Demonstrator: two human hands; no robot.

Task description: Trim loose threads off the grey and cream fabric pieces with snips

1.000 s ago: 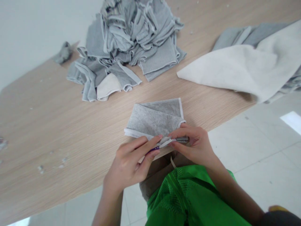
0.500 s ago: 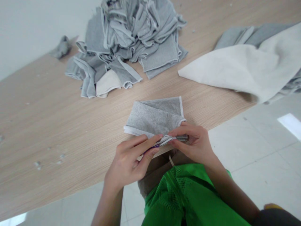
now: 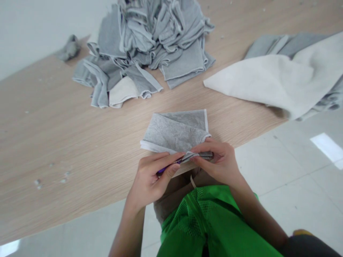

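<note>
A folded grey cloth (image 3: 177,132) with white stitched edges lies at the front edge of the table. My left hand (image 3: 152,178) is closed around a slim purple-handled tool (image 3: 162,170), whose dark tip meets the bunched hem of the cloth. The fingers cover most of the tool, so its exact kind is unclear. My right hand (image 3: 221,159) pinches that hem between thumb and fingers, just right of the tool's tip. Both hands are close together over the table edge.
A large heap of grey cloths (image 3: 150,43) sits at the back of the wooden table (image 3: 80,142). To the right, a white cloth (image 3: 262,78) lies over more grey ones and hangs past the edge. Small lint bits (image 3: 63,180) are scattered on the left.
The left hand has turned slightly and shifted a little right, showing more of the purple handle. The right hand keeps its pinch on the hem. The camera view has shifted slightly.
</note>
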